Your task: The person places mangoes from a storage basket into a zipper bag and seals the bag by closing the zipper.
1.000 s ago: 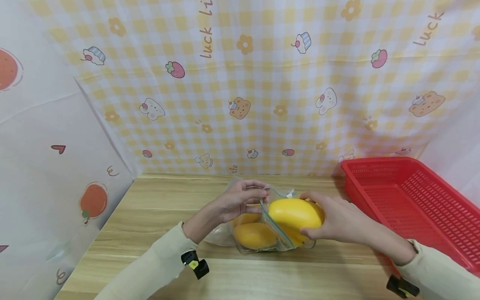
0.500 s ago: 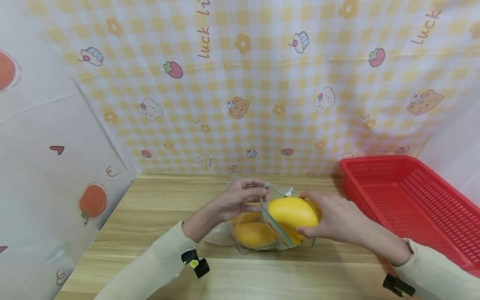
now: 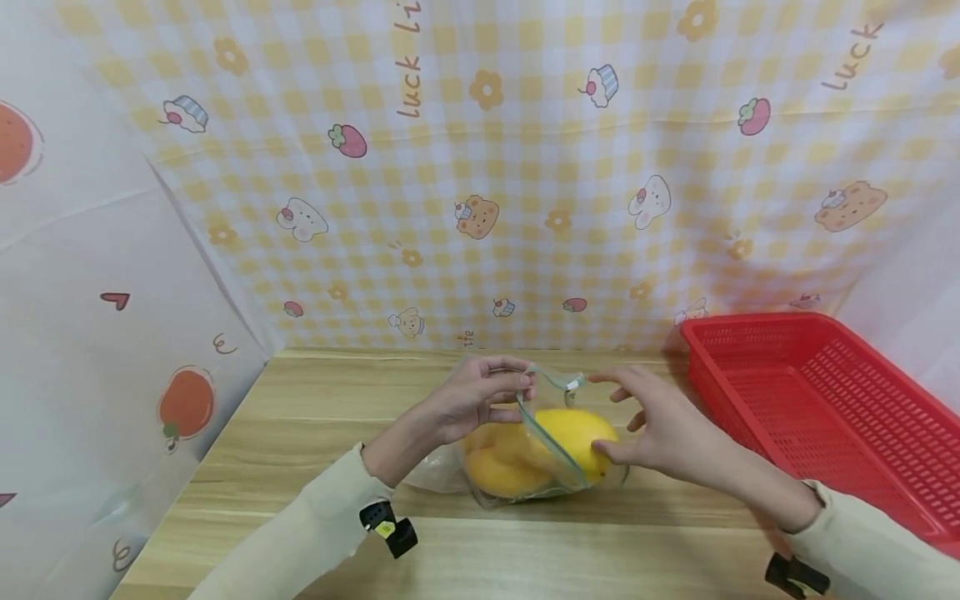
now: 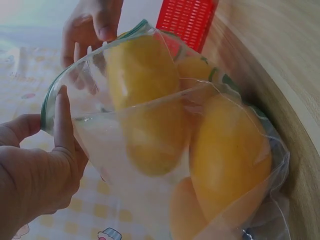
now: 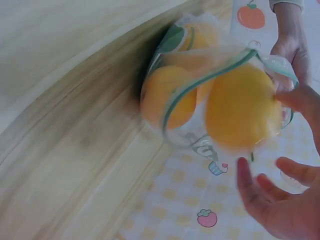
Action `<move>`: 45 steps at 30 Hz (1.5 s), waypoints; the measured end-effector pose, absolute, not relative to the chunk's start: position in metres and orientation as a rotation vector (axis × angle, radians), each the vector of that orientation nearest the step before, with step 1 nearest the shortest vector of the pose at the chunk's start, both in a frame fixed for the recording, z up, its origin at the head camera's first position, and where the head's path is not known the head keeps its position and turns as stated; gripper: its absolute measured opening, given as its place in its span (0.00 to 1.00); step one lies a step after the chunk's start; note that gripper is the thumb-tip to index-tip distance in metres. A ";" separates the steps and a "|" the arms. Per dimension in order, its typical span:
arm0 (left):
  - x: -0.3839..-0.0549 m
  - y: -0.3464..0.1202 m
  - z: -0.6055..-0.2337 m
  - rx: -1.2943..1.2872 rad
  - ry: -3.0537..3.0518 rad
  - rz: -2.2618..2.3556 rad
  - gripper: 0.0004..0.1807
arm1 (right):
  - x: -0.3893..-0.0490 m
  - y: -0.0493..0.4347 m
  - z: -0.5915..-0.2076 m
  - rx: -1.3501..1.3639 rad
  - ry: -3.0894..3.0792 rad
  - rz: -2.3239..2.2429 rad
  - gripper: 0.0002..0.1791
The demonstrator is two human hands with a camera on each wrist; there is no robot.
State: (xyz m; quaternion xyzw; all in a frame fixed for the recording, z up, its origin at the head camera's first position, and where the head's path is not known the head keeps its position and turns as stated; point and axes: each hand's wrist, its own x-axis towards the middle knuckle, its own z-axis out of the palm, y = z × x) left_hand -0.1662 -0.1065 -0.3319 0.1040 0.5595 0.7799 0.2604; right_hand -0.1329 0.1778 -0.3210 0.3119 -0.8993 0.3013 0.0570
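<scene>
A clear zip bag (image 3: 442, 471) with a green seal strip lies on the wooden table, its mouth facing right. My left hand (image 3: 480, 398) pinches the rim of the mouth, thumb on one side and fingers on the other, as the left wrist view shows. A yellow mango (image 5: 242, 107) sits in the bag's mouth, mostly inside. Several more mangoes (image 4: 230, 160) lie deeper in the bag, seen through the plastic. My right hand (image 3: 667, 429) is beside the mouth with its fingers spread off the fruit. Its thumb tip is at the mango's near end; whether it touches, I cannot tell.
A red plastic basket (image 3: 780, 400) with perforated walls stands on the right of the table (image 3: 315, 425). Behind the table hangs a yellow checked cloth (image 3: 525, 167). A white printed sheet (image 3: 112, 350) covers the left side.
My right hand's fingers have spread and let go of the mango. The mango has slid left, deeper into the bag. My left hand keeps its pinch on the rim.
</scene>
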 end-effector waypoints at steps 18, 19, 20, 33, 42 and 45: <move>-0.166 -0.109 -0.323 0.344 1.547 2.139 0.13 | -0.144 0.208 -0.331 0.795 -2.797 1.149 0.30; -0.166 -0.109 -0.323 0.344 1.551 2.137 0.13 | -0.146 0.208 -0.333 0.786 -2.816 1.207 0.30; -0.166 -0.109 -0.323 0.342 1.551 2.137 0.13 | -0.148 0.209 -0.335 0.775 -2.837 1.272 0.29; -0.163 -0.109 -0.326 0.391 1.513 2.141 0.15 | -0.157 0.204 -0.372 0.783 -2.962 1.714 0.10; -0.160 -0.112 -0.338 0.317 1.557 2.087 0.18 | -0.157 0.203 -0.378 0.821 -2.948 1.741 0.04; -0.159 -0.114 -0.342 0.305 1.577 2.073 0.20 | -0.157 0.203 -0.377 0.811 -2.948 1.763 0.04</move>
